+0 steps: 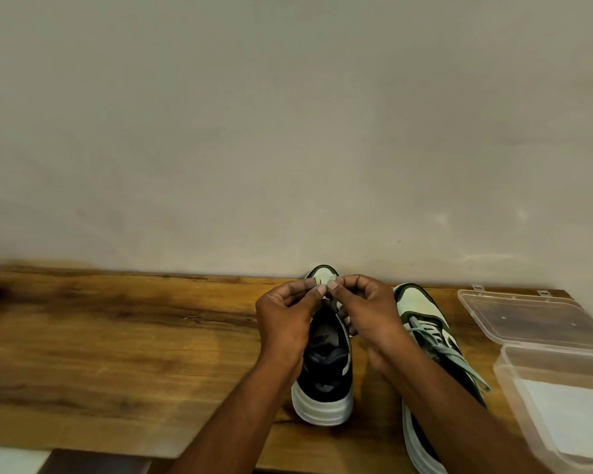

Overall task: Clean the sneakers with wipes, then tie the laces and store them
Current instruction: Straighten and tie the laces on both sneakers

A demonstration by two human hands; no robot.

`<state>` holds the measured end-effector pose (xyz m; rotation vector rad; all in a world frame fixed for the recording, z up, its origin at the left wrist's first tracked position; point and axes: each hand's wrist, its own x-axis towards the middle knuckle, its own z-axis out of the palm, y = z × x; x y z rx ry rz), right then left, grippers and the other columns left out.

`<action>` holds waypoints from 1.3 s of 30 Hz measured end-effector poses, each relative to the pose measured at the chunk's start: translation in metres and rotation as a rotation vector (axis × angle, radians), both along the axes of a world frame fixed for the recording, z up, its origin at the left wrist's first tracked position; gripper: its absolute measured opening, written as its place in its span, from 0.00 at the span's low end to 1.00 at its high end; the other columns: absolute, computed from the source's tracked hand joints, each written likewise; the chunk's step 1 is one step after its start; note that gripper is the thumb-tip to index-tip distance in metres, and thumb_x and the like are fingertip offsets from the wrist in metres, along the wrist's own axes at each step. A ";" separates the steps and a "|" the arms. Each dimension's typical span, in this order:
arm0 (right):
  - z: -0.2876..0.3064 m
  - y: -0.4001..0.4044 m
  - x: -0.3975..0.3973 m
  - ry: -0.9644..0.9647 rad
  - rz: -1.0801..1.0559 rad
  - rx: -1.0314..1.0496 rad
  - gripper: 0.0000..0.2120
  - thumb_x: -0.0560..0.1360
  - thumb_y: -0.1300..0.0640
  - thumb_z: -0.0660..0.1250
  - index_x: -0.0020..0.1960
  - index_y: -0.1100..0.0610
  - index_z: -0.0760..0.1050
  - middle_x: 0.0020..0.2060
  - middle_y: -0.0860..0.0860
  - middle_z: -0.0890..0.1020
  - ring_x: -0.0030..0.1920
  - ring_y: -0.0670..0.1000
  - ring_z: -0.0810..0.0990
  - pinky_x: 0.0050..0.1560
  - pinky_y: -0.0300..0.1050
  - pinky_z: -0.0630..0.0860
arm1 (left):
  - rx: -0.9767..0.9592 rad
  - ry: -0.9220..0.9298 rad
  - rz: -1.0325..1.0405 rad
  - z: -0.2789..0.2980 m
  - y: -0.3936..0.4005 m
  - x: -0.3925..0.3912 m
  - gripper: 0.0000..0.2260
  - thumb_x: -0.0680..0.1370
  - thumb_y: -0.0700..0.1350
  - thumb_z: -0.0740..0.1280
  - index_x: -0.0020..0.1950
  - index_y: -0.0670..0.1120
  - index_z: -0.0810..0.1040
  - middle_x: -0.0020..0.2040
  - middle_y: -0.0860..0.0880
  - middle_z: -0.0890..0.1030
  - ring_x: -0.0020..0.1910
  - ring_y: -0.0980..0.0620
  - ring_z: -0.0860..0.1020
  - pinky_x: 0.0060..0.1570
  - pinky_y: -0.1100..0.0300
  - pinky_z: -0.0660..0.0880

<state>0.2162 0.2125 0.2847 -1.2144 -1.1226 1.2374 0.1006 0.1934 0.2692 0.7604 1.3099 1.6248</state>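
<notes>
on the wooden table (124, 336), against the wall, the left hand (285, 319) and right hand (367, 316) each pinch a lace end above the near sneaker (326, 388). just right lies the other sneaker (425, 323), beside an open clear plastic box (534, 323).

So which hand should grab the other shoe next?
Right. The right hand is beside the other sneaker; the left hand sits across the middle sneaker, farther away.
</notes>
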 end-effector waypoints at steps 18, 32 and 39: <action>0.019 -0.010 0.005 0.075 0.020 0.172 0.04 0.77 0.58 0.73 0.49 0.59 0.85 0.39 0.51 0.86 0.32 0.40 0.78 0.30 0.33 0.73 | 0.157 -0.116 0.083 0.025 -0.006 0.006 0.09 0.71 0.32 0.79 0.50 0.40 0.87 0.46 0.41 0.88 0.50 0.42 0.87 0.59 0.43 0.82; 0.055 -0.010 0.009 -0.001 0.093 0.226 0.06 0.77 0.55 0.74 0.47 0.59 0.86 0.39 0.53 0.87 0.31 0.43 0.77 0.29 0.35 0.73 | 0.363 0.037 0.057 0.068 -0.013 -0.001 0.16 0.72 0.32 0.77 0.57 0.42 0.84 0.43 0.45 0.88 0.45 0.50 0.87 0.42 0.62 0.81; 0.069 -0.013 0.009 -0.062 0.104 0.268 0.08 0.75 0.52 0.76 0.47 0.57 0.87 0.39 0.52 0.87 0.33 0.41 0.80 0.31 0.34 0.73 | 0.372 0.346 0.025 0.084 -0.013 -0.009 0.22 0.73 0.38 0.79 0.66 0.48 0.80 0.44 0.51 0.88 0.46 0.54 0.87 0.48 0.58 0.83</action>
